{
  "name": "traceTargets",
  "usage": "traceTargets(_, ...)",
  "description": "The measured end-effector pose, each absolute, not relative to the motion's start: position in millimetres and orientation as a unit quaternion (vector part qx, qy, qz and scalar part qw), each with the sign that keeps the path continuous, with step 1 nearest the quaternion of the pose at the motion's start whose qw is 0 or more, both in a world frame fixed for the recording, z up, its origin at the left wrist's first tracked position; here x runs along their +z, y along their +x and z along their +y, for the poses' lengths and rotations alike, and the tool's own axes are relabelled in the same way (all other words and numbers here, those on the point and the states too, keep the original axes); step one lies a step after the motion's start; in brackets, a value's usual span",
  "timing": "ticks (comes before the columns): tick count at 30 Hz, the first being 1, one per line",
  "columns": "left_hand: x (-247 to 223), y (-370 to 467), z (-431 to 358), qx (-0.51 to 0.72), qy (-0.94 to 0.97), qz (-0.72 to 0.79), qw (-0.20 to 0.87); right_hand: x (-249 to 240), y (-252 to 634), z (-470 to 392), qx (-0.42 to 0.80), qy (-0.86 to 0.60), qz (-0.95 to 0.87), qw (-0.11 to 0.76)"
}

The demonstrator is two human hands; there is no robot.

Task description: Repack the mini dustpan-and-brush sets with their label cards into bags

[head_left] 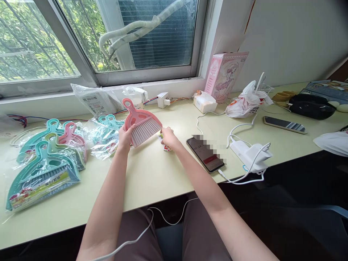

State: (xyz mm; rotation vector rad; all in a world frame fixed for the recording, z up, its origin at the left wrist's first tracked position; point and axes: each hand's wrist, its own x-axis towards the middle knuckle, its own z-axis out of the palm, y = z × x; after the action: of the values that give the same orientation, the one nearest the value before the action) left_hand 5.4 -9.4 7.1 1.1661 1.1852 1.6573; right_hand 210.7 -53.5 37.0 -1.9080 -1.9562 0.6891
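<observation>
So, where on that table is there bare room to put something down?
The table is bare between the left forearm and right forearm, from the pink dustpan set to the near edge. Another patch lies between the left forearm and the bagged dustpan sets. It's crowded among those sets, and, at right, around the cabled phone and power strip.

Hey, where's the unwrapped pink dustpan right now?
Left of centre in the head view, the left hand holds the pink dustpan over the table, near the right hand.
</observation>
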Motion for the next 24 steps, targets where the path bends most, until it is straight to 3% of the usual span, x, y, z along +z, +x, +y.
traceTargets(9, 6.1, 5.4, -7.8, 0.649, 0.463, 0.470, 0.379, 40.3, 216.6, -47.5, 0.247, -0.670, -0.689, 0.124)
traceTargets(20, 7.3, 4.5, -9.6, 0.640, 0.461, 0.485, 0.378, 42.3, 224.2, -49.6, 0.258, -0.671, -0.681, 0.138)
traceTargets(24, 7.7, 5.5, -9.2, 0.648, 0.449, 0.485, 0.378, 31.2, 228.5, -35.7, 0.256, -0.670, -0.668, 0.199)
